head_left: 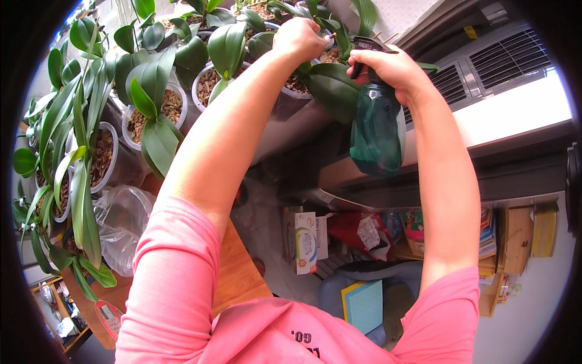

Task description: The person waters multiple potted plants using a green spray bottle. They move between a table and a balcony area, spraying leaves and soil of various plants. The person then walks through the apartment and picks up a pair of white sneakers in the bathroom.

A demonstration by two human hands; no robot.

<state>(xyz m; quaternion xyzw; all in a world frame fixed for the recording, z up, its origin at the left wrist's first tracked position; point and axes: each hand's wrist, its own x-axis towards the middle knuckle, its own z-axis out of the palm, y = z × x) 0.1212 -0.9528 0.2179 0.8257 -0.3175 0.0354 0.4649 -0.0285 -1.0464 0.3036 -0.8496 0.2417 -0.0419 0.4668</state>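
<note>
Dozens of broad green leaves [227, 48] fill the far and left sides of the scene, crowded pot against pot, a spacing that seems meant to fit many plants within one person's reach. A louvred unit [464, 71] lines the far right, its grilles left uncovered, presumably to let air pass. At near left, a wooden counter [242, 273] shows beside the left arm; how many of the pots it bears cannot be told. A chair [330, 303] stands at the near right of centre, apparently doubling as a shelf for a light-blue folder [365, 305] lying on its seat.

Clear plastic pots [127, 170] hold the plants upright in bark chips [102, 158], a loose filling that likely lets water drain. A crumpled clear bag [124, 224] lies just beside them at near left.

A dark-green spray bottle [377, 130] hangs base-down at far right of centre, between foliage and louvred unit. The right grip [394, 70] is closed around its neck, just under the black spray head [368, 43], a hold that puts the fingers at the trigger [356, 70] and turns the head left, toward the leaves. The left grip [298, 41] reaches among the far plants, fingers partly curled; whether it pinches anything cannot be told, as leaves and knuckles crowd the spot.
</note>
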